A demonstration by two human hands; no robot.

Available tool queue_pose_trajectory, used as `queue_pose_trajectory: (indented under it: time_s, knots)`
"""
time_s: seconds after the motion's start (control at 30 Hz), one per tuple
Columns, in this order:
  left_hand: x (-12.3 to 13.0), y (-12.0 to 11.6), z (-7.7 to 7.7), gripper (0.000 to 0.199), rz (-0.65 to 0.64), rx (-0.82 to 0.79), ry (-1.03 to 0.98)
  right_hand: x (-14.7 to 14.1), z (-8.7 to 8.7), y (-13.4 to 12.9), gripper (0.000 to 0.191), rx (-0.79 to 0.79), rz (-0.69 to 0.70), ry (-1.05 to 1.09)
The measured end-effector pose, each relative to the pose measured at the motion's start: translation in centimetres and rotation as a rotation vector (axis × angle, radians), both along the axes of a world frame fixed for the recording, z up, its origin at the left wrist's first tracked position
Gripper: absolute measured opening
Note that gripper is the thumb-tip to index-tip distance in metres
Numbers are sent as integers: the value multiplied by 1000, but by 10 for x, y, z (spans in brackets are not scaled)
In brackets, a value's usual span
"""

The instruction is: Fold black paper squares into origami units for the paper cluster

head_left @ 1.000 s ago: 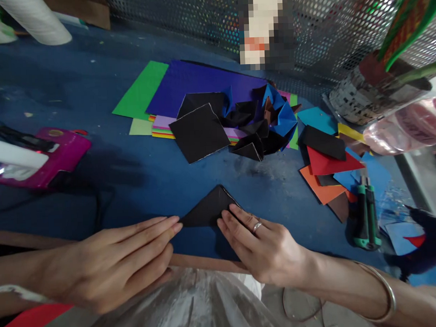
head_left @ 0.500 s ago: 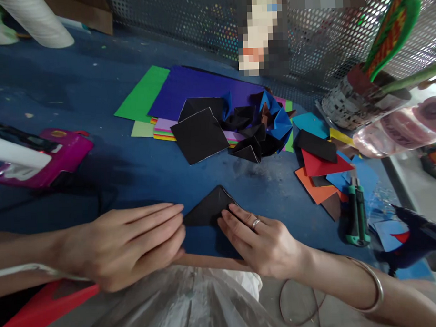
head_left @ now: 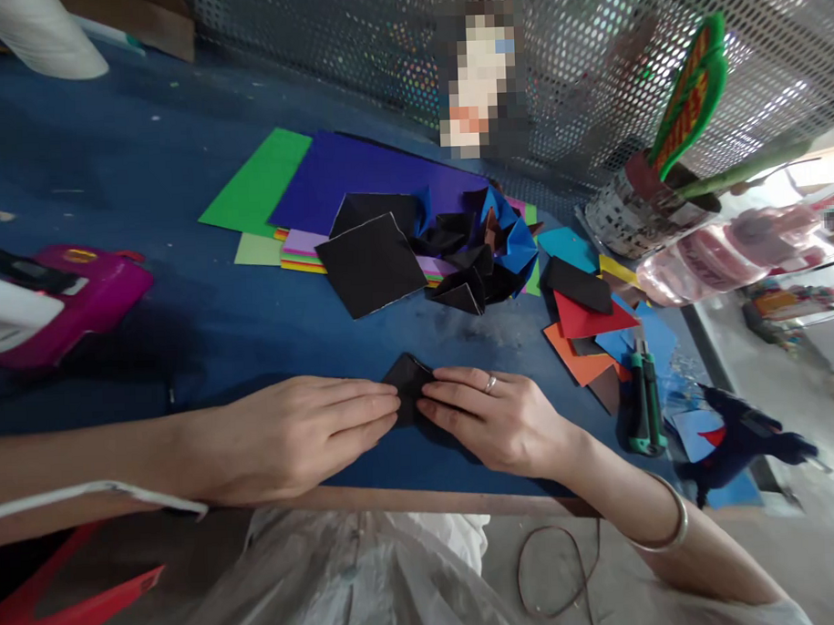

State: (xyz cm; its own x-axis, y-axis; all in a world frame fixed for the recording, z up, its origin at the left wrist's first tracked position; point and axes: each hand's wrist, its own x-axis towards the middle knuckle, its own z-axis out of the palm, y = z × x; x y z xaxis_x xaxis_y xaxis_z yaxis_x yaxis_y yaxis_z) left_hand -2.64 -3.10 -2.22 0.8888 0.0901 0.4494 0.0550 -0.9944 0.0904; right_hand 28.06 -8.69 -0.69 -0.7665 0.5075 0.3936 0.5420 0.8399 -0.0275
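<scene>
A small folded piece of black paper [head_left: 408, 382] lies on the blue table near its front edge, its top corner pointing away from me. My left hand [head_left: 318, 425] covers its left side, fingers pressed together with the tips on the paper. On the right side, my right hand [head_left: 495, 415], with a ring, has its fingers closed over the paper's edge. Both thumbs are hidden. Beyond the hands lie a flat black square [head_left: 372, 265] and several folded black and blue pieces [head_left: 510, 241] on stacked coloured sheets [head_left: 371, 168].
A magenta device [head_left: 94, 296] stands at the left. Paper scraps [head_left: 588, 316], a green cutter [head_left: 645, 400] and a dark blue glue gun [head_left: 750, 438] lie at the right. Behind them are a pink bottle [head_left: 722, 256], a pot [head_left: 632, 205] and a perforated metal panel [head_left: 312, 52].
My left hand has moved right onto the paper, whose left corner no longer sticks out. My right hand has barely moved. The whole view has shifted slightly.
</scene>
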Motion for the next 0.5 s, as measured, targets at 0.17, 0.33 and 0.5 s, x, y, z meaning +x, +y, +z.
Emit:
queue_pose_trajectory:
  time_s: [0.17, 0.33, 0.5]
  knots:
    - [6, -2, 0, 26, 35, -23, -69, -2, 2, 3, 21, -54, -118, 74]
    - [8, -1, -1, 22, -8, 1, -76, -24, 5, -6, 14, -276, -422, 164]
    - [7, -1, -7, 28, -14, 58, -93, -48, 19, 4, 19, -609, -543, 110]
